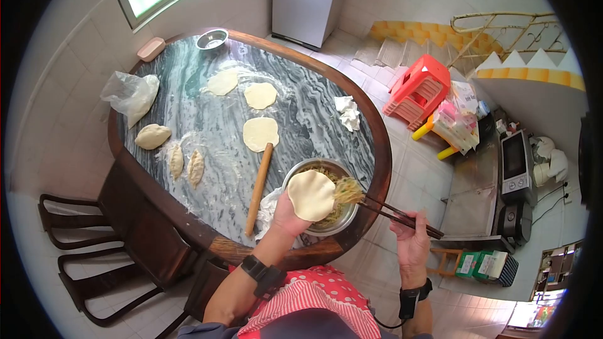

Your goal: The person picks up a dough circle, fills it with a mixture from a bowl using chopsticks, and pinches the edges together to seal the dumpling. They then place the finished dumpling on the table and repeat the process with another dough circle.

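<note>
On my left hand [289,216] lies a round, flat dough wrapper [311,195], held over the near-left part of a metal bowl [342,223] of shredded filling. My right hand [411,238] grips dark chopsticks [392,211], whose tips hold a clump of filling [347,191] beside the wrapper's right edge. A wooden rolling pin [259,189] rests left of the bowl, its far end touching a flat dough round [260,134]. Two more rounds [260,95] [222,83] lie farther back. At the left are two shaped dumplings [196,168] [176,162] and a dough lump [152,137].
The oval marble table [301,100] has a wooden rim. On it are a plastic bag [133,97], an empty metal bowl [212,39], a pink dish [151,49] and crumpled tissue [347,113]. Dark chairs [103,270] stand left, red stools [419,88] right.
</note>
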Demonstrator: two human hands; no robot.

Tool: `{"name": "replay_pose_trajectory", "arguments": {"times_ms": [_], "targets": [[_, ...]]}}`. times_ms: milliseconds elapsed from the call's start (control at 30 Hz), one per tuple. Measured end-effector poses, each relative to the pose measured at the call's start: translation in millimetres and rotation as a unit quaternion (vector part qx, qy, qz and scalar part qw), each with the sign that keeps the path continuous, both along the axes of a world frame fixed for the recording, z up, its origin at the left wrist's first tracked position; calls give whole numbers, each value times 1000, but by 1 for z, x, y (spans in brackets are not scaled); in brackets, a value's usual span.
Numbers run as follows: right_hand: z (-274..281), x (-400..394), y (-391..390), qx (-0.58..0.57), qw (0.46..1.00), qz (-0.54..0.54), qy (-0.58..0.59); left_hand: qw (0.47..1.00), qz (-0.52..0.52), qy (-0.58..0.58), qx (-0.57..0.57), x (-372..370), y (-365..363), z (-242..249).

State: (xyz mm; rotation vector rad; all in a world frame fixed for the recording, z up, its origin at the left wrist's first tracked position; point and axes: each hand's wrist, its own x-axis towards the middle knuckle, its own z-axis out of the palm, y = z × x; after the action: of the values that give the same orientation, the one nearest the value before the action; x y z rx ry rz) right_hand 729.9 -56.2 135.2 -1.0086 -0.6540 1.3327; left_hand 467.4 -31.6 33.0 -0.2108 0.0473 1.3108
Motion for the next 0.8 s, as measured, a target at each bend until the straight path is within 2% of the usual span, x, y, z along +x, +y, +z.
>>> {"name": "replay_pose_trajectory", "arguments": {"times_ms": [67,100,167,333,400,533,600,700,800], "targets": [[4,-14,-1,16,998,66,-17,996,-9,90,8,7,1,9],[3,-21,-1,15,998,63,-18,996,-12,89,7,7,1,10],[-1,-34,0,-10,992,96,-75,999,-39,-3,23,7,-1,11],[22,-56,1,-9,973,133,-186,999,-37,-6,-16,0,-7,14],[45,-64,1,24,954,154,-258,999,-32,-7,-2,-2,-9,11],[72,-73,1,65,929,178,-318,1000,-14,3,-10,-7,-10,10],[77,-70,3,151,884,206,-392,1000,-11,-1,-18,-10,-9,13],[76,-77,3,195,876,214,-386,999,-1,24,-45,-10,-8,16],[67,-83,4,180,872,229,-394,999,-18,15,-38,-12,-7,17]]}}
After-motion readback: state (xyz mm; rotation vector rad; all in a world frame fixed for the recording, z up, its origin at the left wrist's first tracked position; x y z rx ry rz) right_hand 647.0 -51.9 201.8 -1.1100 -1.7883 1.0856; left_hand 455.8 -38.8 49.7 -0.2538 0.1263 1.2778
